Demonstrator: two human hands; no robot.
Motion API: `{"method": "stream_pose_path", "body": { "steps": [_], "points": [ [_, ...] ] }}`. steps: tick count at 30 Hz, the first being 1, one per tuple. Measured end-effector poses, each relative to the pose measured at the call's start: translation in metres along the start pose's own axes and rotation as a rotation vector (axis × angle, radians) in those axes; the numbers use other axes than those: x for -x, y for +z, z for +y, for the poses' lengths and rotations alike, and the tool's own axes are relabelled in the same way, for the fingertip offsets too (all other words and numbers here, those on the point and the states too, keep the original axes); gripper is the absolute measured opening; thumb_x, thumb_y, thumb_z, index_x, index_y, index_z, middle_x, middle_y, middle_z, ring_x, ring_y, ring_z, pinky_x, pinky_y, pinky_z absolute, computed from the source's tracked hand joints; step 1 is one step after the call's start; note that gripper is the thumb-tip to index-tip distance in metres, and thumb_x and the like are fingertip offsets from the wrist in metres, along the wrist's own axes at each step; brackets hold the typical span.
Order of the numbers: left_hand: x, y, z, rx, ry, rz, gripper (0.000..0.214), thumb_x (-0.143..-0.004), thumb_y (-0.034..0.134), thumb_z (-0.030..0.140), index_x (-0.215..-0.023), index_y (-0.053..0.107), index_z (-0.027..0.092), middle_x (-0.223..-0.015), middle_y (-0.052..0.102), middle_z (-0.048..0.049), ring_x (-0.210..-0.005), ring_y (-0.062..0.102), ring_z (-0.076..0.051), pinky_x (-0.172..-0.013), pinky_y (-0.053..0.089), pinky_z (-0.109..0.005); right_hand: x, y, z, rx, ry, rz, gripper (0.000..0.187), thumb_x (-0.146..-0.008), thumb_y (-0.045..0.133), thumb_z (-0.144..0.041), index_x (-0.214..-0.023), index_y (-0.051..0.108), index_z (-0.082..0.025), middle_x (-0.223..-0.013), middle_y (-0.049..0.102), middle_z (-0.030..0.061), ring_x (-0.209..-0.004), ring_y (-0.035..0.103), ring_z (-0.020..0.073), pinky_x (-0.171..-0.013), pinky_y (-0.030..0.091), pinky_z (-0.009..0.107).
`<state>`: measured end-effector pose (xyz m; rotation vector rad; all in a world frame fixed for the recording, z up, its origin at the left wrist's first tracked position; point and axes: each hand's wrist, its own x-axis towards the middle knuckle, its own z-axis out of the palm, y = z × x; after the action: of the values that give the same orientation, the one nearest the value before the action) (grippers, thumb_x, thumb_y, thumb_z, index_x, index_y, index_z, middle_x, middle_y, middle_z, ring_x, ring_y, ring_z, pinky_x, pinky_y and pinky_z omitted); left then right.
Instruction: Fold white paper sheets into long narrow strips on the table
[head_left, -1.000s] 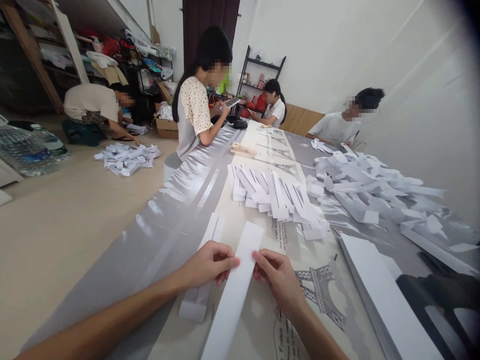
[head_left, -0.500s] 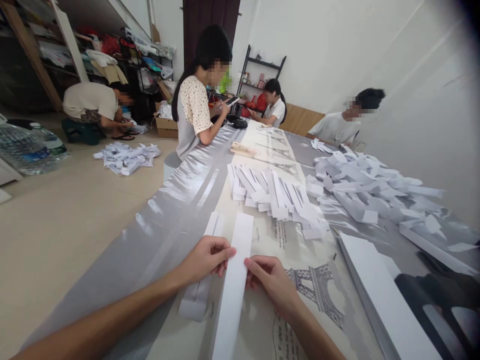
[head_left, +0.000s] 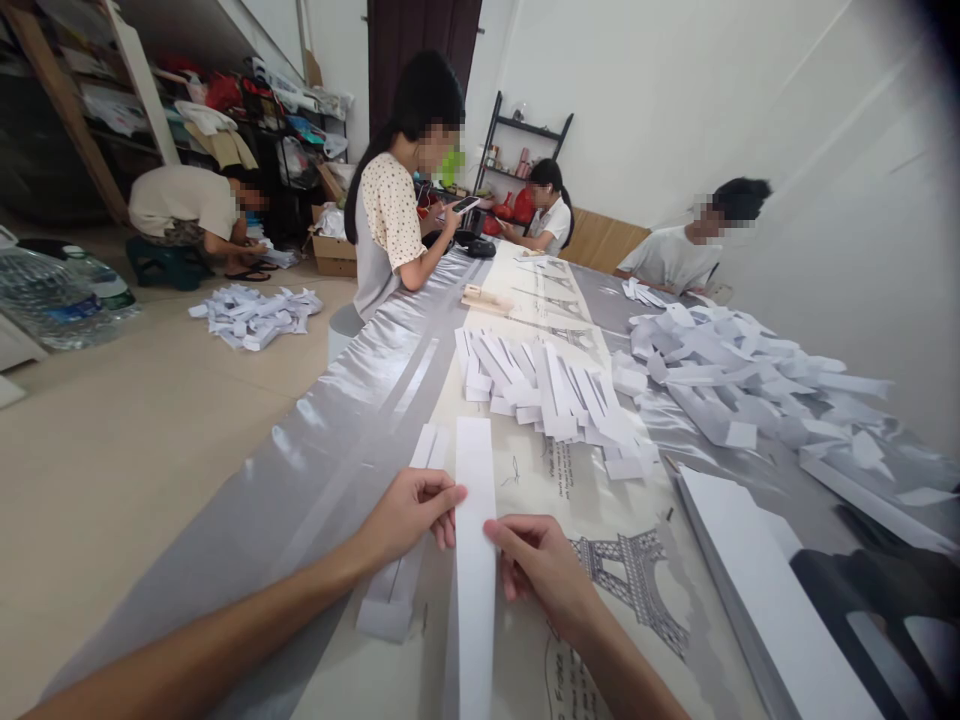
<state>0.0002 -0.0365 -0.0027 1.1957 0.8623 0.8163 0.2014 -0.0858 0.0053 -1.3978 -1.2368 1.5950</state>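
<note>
A long white paper strip (head_left: 475, 580) stands between my two hands, its far end pointing away from me. My left hand (head_left: 420, 515) pinches its left edge between thumb and fingers. On the opposite edge, slightly nearer to me, my right hand (head_left: 540, 560) grips it the same way. Part of the strip's lower side is hidden from view. Beneath my left hand lies a folded white paper piece (head_left: 386, 618) on the printed tablecloth (head_left: 517, 660). Beyond the strip is a row of folded paper pieces (head_left: 555, 390).
A large heap of folded paper (head_left: 742, 370) covers the right side. Nearer lies a stack of flat white paper (head_left: 757, 580) beside a dark object with handle-like loops (head_left: 862, 610). Several people sit around; one holds a phone (head_left: 466, 205). Another paper pile (head_left: 259, 315) is on the floor.
The strip has swung more upright in view, its far end shifting left and its near end right. Both hands keep their pinch and have barely moved.
</note>
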Motion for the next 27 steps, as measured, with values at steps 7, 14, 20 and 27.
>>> {"method": "stream_pose_path", "body": {
  "steps": [7,14,20,27],
  "points": [
    [0.001,0.001,-0.001,0.048,0.021,0.046,0.051,-0.081,0.073,0.059,-0.064,0.058,0.014,-0.052,0.063,-0.0015,-0.044,0.06,-0.012,-0.045,0.049,-0.021,-0.001,-0.001,0.004,-0.001,0.01,0.026,0.044,-0.084,0.071,-0.058,-0.068,0.067,-0.017,-0.046,0.048,-0.0051,-0.038,0.042,0.009,-0.04,0.021,0.024],
    [0.002,0.001,0.004,0.012,0.063,0.122,0.048,-0.084,0.071,0.057,-0.065,0.06,0.014,-0.051,0.062,-0.0013,-0.046,0.061,-0.013,-0.048,0.051,-0.023,0.002,0.001,0.001,0.034,-0.018,0.034,0.045,-0.084,0.071,-0.058,-0.065,0.063,-0.018,-0.042,0.041,-0.0071,-0.037,0.035,0.0076,-0.042,0.018,0.024],
    [0.002,0.002,0.007,0.005,0.067,0.186,0.048,-0.084,0.071,0.057,-0.063,0.059,0.015,-0.051,0.062,-0.001,-0.046,0.06,-0.012,-0.049,0.05,-0.022,0.002,0.001,0.004,0.068,-0.021,0.005,0.044,-0.087,0.068,-0.057,-0.067,0.065,-0.018,-0.041,0.038,-0.0081,-0.037,0.028,0.0067,-0.043,0.014,0.026],
    [0.005,0.0,0.014,-0.021,0.086,0.229,0.047,-0.085,0.07,0.055,-0.063,0.059,0.015,-0.052,0.062,-0.0005,-0.046,0.059,-0.012,-0.05,0.05,-0.023,0.002,0.0,0.002,0.075,-0.038,0.011,0.045,-0.088,0.067,-0.056,-0.065,0.063,-0.018,-0.04,0.035,-0.0095,-0.036,0.022,0.0057,-0.045,0.013,0.027]
  ]
}}
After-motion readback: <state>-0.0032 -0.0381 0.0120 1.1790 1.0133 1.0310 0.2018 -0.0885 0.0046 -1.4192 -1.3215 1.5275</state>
